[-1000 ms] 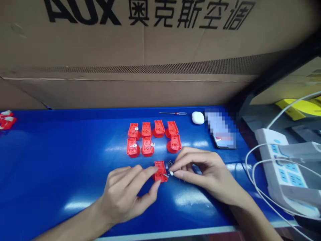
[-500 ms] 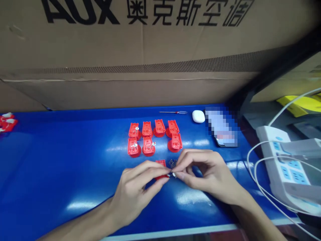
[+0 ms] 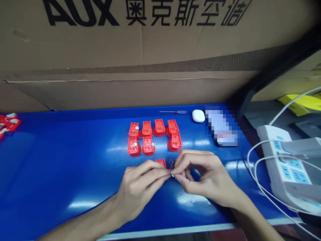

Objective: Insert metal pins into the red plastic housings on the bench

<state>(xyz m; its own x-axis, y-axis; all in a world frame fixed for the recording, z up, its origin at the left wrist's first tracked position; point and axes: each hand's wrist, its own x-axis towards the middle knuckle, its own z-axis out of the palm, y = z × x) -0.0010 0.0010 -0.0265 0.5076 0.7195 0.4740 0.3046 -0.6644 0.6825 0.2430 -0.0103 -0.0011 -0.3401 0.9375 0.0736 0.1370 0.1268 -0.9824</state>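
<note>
My left hand and my right hand meet fingertip to fingertip above the table's near half, both closed in a pinch. A tiny white piece shows between the fingertips, gripped by my right hand. What my left fingers pinch is too small and covered to tell. Behind the left fingers, a red plastic housing is mostly hidden. Several small screws lie beside it, close to the right fingertips. Farther back stand several more red housings in two rows, some with small white-and-metal bits on them.
A screwdriver, a white rounded case and a blurred-out phone lie along the back of the blue table. Right: a power strip with white cables. Far left: red and white parts. A cardboard box walls the back.
The left thumb and fingers have drawn closer together, and the fingertips of both hands have come nearer each other. Less of the white piece shows. The housings stay where they were.
</note>
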